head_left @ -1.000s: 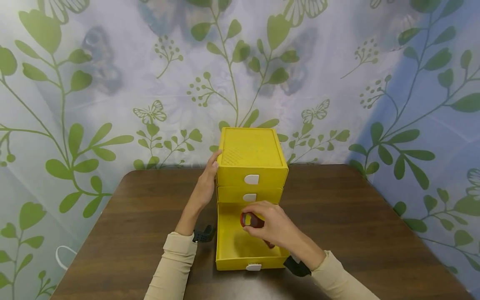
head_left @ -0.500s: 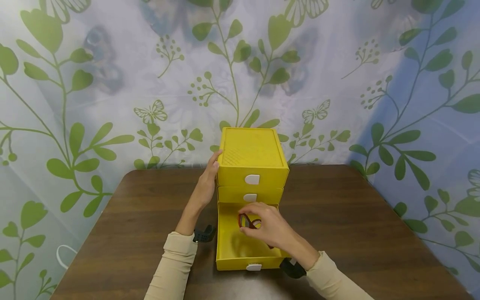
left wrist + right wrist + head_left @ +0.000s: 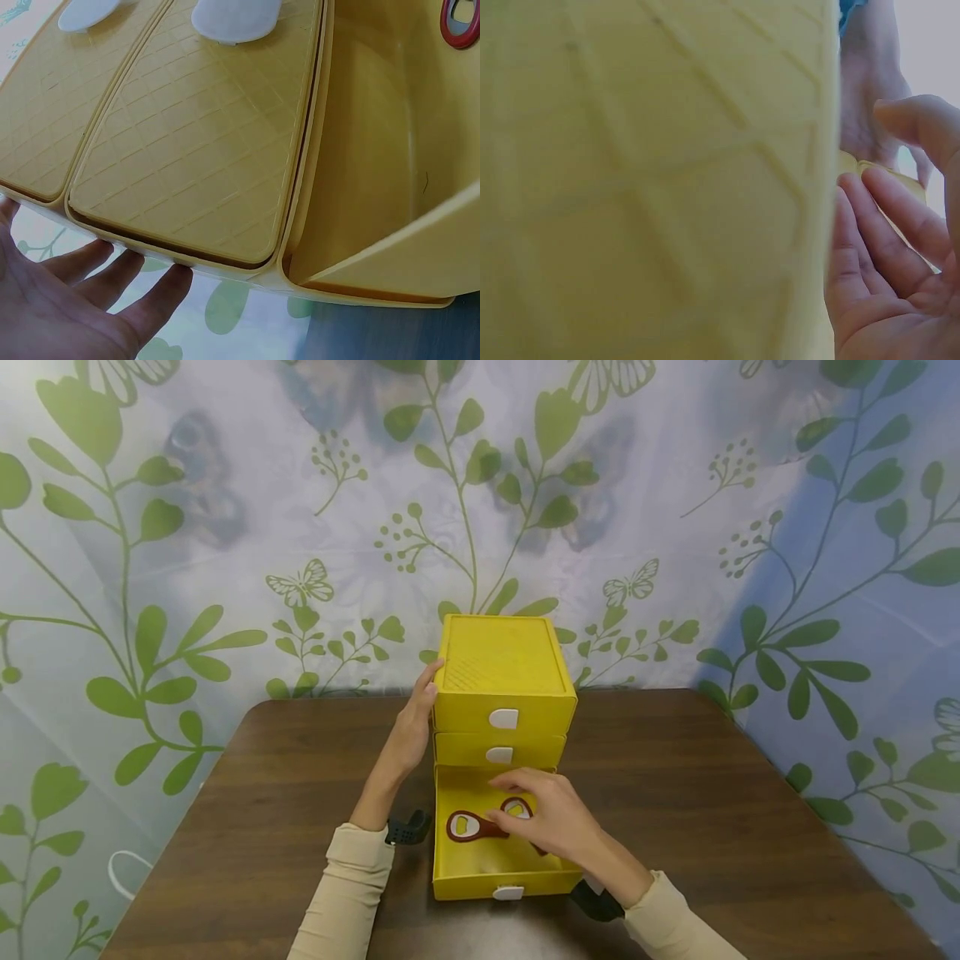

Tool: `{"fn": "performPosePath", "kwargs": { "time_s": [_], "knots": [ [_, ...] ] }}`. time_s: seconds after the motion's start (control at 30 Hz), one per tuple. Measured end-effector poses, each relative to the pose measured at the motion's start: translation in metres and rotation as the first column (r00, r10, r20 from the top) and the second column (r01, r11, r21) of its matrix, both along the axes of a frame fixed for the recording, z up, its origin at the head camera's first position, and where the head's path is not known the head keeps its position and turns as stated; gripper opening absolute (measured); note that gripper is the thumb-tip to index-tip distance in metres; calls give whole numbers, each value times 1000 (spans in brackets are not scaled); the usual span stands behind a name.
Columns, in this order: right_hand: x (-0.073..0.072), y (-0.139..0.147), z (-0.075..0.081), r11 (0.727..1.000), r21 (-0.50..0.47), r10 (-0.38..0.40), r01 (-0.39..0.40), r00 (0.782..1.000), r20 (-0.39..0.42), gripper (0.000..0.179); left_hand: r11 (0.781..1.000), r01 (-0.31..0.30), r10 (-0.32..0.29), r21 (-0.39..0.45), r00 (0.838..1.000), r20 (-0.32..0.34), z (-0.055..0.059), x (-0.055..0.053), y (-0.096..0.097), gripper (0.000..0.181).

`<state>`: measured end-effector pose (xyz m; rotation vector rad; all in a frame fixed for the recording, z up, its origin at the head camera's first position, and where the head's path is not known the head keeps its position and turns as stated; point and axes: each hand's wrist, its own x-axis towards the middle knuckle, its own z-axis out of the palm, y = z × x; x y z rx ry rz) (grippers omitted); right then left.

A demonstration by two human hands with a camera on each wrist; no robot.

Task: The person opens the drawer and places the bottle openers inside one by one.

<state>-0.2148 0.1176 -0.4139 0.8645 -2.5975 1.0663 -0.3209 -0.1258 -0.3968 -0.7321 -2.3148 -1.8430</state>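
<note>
A yellow drawer cabinet stands on the table with its bottom drawer pulled out. My left hand rests against the cabinet's left side, fingertips along its edge in the left wrist view. Two red-rimmed bottle openers with pale heads lie in the drawer. The left bottle opener lies roughly crosswise. Beside it, the right bottle opener is partly covered by my right hand. That hand hovers over the drawer, thumb and fingers spread apart, holding nothing; the drawer front fills much of the right wrist view.
Two upper drawers with white tabs are closed; the middle drawer's tab sits just above the pulled-out one. Brown tabletop lies on both sides. A leaf-patterned curtain hangs behind, and a white cable shows at far left.
My right hand has let go of the left bottle opener, which has gone from upright in its fingers to lying in the drawer. The fingers have spread. My left hand has stayed put.
</note>
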Motion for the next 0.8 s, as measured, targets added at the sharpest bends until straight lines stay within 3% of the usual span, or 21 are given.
{"fn": "performPosePath", "kwargs": {
  "time_s": [0.2, 0.53, 0.8],
  "knots": [
    [12, 13, -3, 998, -34, -54, 56, 997, 53, 27, 1000, 7, -7, 24, 1000, -27, -7, -4, -1, 52],
    [33, 32, -6, 993, -106, -53, 56, 998, 28, 20, 1000, -3, 3, 19, 999, -36, -5, -4, 0, 53],
    [55, 39, -10, 990, -135, -33, 39, 998, 46, 14, 1000, -1, 1, 1, 1000, 17, -1, -3, -1, 52]
  ]
}}
